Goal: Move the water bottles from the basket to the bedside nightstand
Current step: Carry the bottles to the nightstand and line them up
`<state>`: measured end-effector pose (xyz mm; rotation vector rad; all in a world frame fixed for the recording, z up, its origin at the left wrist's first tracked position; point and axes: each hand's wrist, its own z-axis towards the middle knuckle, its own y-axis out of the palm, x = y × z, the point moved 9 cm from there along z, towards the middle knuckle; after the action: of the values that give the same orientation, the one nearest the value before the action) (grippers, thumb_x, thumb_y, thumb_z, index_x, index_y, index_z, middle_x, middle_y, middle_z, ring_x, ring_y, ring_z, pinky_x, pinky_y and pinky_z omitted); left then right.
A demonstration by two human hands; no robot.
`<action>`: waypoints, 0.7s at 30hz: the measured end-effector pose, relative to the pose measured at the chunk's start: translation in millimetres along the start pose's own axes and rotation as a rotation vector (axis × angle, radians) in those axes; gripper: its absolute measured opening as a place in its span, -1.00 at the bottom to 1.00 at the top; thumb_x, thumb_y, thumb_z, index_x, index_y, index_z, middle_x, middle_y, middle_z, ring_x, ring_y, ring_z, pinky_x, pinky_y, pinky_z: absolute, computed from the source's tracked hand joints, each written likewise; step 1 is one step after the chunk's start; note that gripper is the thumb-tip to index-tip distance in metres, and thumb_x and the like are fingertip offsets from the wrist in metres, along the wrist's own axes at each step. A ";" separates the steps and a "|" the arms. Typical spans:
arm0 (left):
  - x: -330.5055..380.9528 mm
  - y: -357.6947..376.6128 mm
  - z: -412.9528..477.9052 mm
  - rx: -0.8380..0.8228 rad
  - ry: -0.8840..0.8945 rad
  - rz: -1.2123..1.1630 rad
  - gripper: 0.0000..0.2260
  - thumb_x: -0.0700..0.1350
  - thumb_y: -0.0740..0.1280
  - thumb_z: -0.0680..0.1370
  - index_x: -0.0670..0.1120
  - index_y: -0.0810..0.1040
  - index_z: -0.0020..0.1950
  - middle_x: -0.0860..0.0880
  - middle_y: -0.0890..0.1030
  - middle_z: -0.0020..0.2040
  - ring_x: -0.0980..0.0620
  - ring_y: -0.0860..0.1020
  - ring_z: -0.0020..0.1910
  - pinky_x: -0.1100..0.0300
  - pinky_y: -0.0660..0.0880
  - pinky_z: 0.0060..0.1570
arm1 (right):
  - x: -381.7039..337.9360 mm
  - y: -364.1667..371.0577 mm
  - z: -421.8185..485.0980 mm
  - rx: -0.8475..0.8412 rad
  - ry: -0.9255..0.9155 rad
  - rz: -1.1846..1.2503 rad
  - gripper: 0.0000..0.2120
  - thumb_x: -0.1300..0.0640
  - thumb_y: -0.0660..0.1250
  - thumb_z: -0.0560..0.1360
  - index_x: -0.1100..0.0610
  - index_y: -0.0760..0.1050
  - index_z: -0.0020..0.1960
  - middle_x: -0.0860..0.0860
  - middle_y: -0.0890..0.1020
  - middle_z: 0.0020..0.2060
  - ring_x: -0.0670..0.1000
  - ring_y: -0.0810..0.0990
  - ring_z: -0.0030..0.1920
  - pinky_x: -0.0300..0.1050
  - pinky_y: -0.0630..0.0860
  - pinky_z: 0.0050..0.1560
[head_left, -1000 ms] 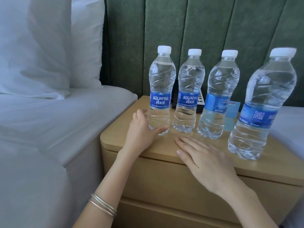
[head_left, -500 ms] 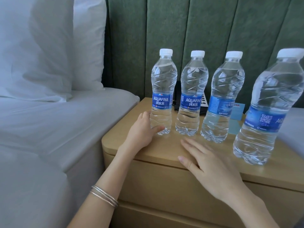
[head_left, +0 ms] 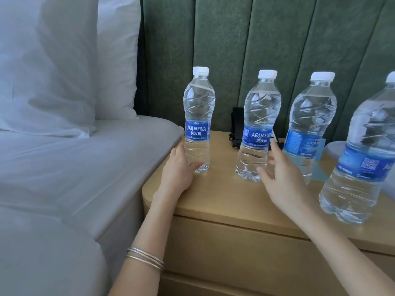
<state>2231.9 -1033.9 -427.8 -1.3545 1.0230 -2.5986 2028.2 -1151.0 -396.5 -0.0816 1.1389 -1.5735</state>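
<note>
- While it stands upright at 9 o'clock on the light wooden nightstand (head_left: 213, 201), the clear plastic blue-labelled water bottle (head_left: 197, 116) is gripped at its base by the left hand (head_left: 178, 174).
- Loosely open with fingers spread, the right hand (head_left: 284, 178) flanks the second bottle (head_left: 258, 116); contact is blurred.
- Upright toward 3 o'clock: third bottle (head_left: 310, 116) and fourth bottle (head_left: 363, 167).
</note>
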 end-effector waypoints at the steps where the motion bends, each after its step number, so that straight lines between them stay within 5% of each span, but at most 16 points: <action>1: -0.9 -0.2 -0.5 0.008 0.002 -0.012 -0.44 -0.04 0.36 0.52 -0.05 0.22 0.46 -0.06 0.35 0.40 -0.04 0.38 0.32 0.24 0.24 0.05 | -2.3 0.9 4.3 0.012 0.004 -0.011 -0.32 0.13 0.25 0.54 0.09 -0.05 0.52 0.11 0.41 0.22 0.05 0.45 0.13 -0.10 0.36 0.14; 5: -3.0 -1.0 -2.4 0.046 0.006 -0.011 -0.42 -0.02 0.37 0.51 -0.04 0.22 0.46 -0.04 0.36 0.40 -0.03 0.39 0.31 0.23 0.27 0.05 | -8.4 12.2 18.4 0.037 0.004 -0.008 -0.40 0.18 0.30 0.51 0.15 0.13 0.47 0.12 0.36 0.21 0.08 0.42 0.20 0.00 0.37 0.26; 11: -4.6 0.4 8.1 0.004 -0.018 0.067 -0.37 0.01 0.34 0.53 -0.02 0.12 0.51 -0.06 0.31 0.44 -0.06 0.36 0.36 0.06 0.37 0.20 | 9.4 22.1 43.7 0.056 0.152 0.230 -0.56 0.13 0.40 0.45 0.07 0.26 0.21 -0.04 0.42 0.11 -0.07 0.39 0.04 -0.11 0.33 -0.01; 16: -6.9 1.1 16.4 -0.005 -0.030 0.144 -0.40 0.05 0.32 0.53 -0.03 0.15 0.49 -0.06 0.37 0.42 -0.08 0.39 0.33 0.05 0.39 0.18 | 12.1 38.7 57.5 -0.034 0.149 0.246 -0.35 0.06 0.51 0.33 0.07 0.27 0.30 -0.09 0.44 0.05 -0.04 0.50 0.00 -0.11 0.38 -0.04; 21: -6.5 3.9 25.3 -0.061 -0.025 0.275 -0.40 0.15 0.27 0.53 -0.04 0.16 0.48 -0.08 0.40 0.39 -0.16 0.38 0.33 -0.04 0.37 0.21 | 4.2 53.6 73.4 -0.081 0.098 0.274 -0.31 0.01 0.56 0.26 0.04 0.32 0.28 -0.09 0.47 0.05 -0.21 0.48 -0.13 -0.31 0.32 -0.27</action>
<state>2253.8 -1048.4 -424.5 -1.1597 1.1984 -2.3630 2108.7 -1193.4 -396.5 0.0955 1.2341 -1.3001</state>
